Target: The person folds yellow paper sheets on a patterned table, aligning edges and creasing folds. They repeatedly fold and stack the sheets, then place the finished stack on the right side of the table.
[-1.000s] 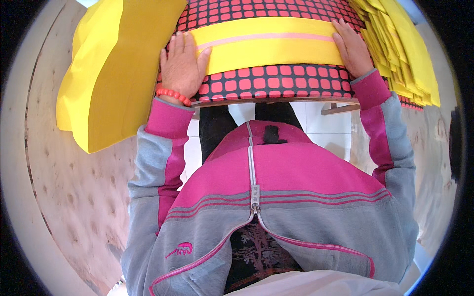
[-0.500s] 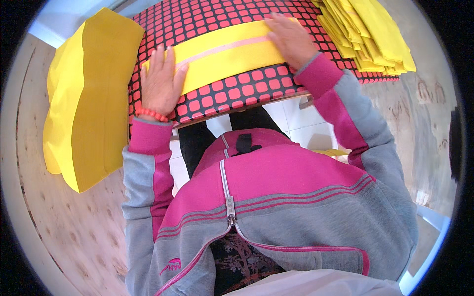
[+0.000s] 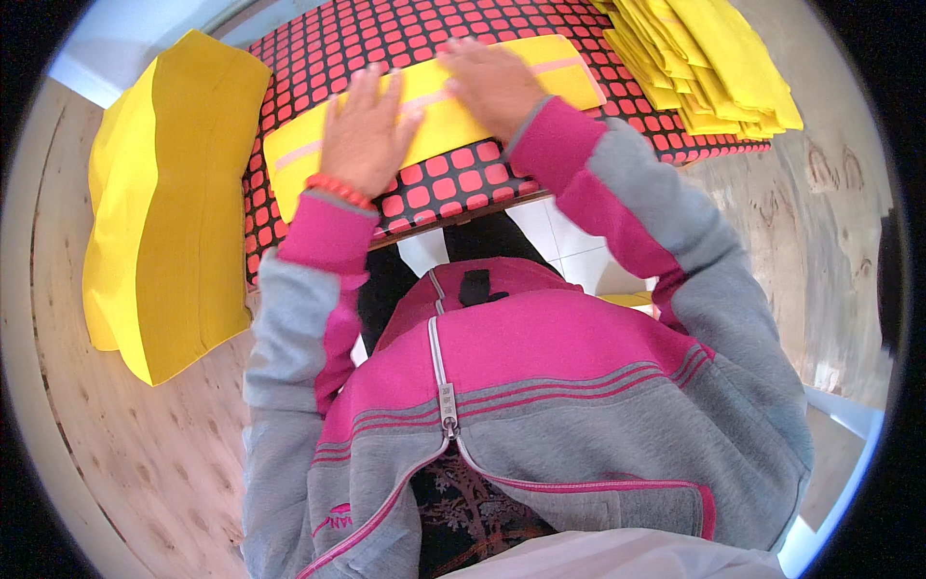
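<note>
A folded yellow fabric piece (image 3: pixel 563 87) with a narrow pink stripe along its length lies flat across the table in front of me. My left hand (image 3: pixel 370 140) rests on it left of the middle, palm down with the fingers stretched out; a red bead bracelet circles that wrist. Just to the right, my right hand (image 3: pixel 494 89) is also palm down on the fabric, its fingers extended and slightly blurred. Neither hand grips anything. Both ends of the piece show beyond my hands.
The table is covered with a pink-and-black checked cloth (image 3: pixel 444 198). A stack of folded yellow fabric (image 3: pixel 709 68) sits at its far right corner. To the left stands a large bundle of yellow fabric (image 3: pixel 193 212) on a wooden board (image 3: pixel 145 439).
Both hands have moved inward along the fabric, closer together. My left hand went right and slightly up, my right hand left. The fabric's ends are now uncovered.
</note>
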Action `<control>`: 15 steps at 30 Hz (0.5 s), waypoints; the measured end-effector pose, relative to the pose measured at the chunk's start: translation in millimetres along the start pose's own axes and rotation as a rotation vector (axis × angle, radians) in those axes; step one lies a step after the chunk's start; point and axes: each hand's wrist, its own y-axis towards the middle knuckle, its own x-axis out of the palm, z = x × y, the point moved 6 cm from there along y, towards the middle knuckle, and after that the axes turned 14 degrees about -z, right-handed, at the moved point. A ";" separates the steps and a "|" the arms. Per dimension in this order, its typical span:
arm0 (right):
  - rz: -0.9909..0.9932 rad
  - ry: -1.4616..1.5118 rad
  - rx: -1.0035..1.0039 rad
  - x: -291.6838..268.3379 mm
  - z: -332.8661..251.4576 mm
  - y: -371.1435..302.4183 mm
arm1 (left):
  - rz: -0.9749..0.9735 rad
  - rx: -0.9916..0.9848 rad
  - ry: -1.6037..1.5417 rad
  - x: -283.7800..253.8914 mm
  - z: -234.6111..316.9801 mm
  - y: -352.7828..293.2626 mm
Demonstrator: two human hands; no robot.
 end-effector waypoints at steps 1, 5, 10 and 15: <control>-0.005 -0.048 0.023 6.2 21.1 -7.6 | -0.021 -0.036 -0.012 0.5 -19.6 -12.2; 0.141 -0.096 0.090 4.8 103.5 -46.3 | 0.007 -0.168 0.019 -6.3 -76.0 -61.2; 0.202 -0.392 0.128 -38.8 88.3 -47.1 | 0.108 -0.248 0.231 -30.7 -64.2 -56.2; -0.151 0.069 -0.025 -5.8 -13.2 9.8 | 0.100 0.115 -0.003 -13.7 18.9 5.0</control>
